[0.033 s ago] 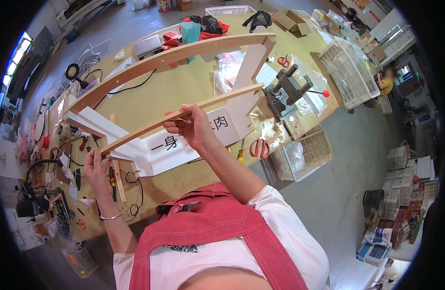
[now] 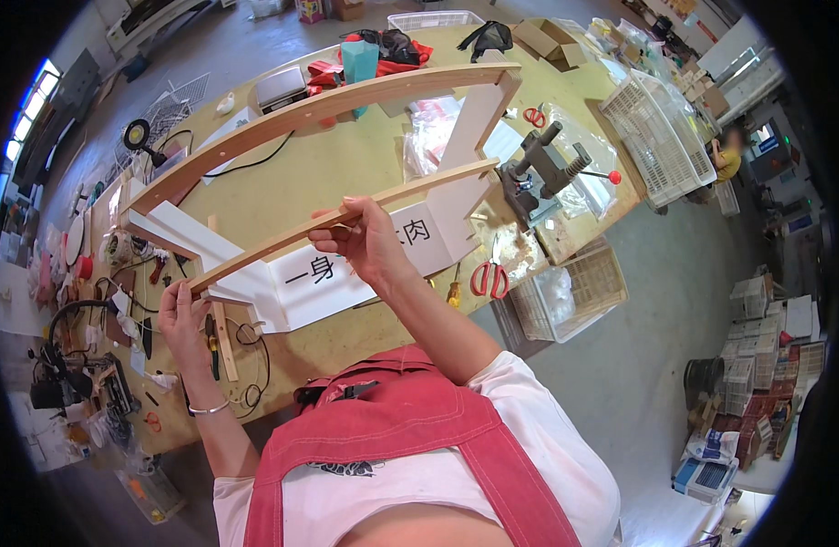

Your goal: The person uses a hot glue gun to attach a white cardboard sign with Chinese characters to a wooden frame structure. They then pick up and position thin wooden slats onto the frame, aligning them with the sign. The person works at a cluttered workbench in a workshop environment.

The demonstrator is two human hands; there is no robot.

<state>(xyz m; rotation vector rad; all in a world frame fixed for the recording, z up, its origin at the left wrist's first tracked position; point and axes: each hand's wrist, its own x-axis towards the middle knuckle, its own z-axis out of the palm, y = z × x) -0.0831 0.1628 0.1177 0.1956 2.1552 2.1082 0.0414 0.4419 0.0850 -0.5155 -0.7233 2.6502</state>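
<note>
A frame of pale wooden rails and white panels stands on the worktable. My left hand has its fingers closed on the left end of the frame's near wooden strip. Around the middle of that same strip, the fingers and thumb of my right hand are closed. Beyond it runs the longer far rail, with several small holes. White side panels join the rails at the ends. Under my right hand, a white board with large dark characters is partly hidden by that hand and wrist.
Right of the frame stands a grey hand press with a red knob. Red-handled scissors lie near the table's front edge, beside a yellow-handled screwdriver. White plastic baskets are at the right. Cables and tools crowd the left side.
</note>
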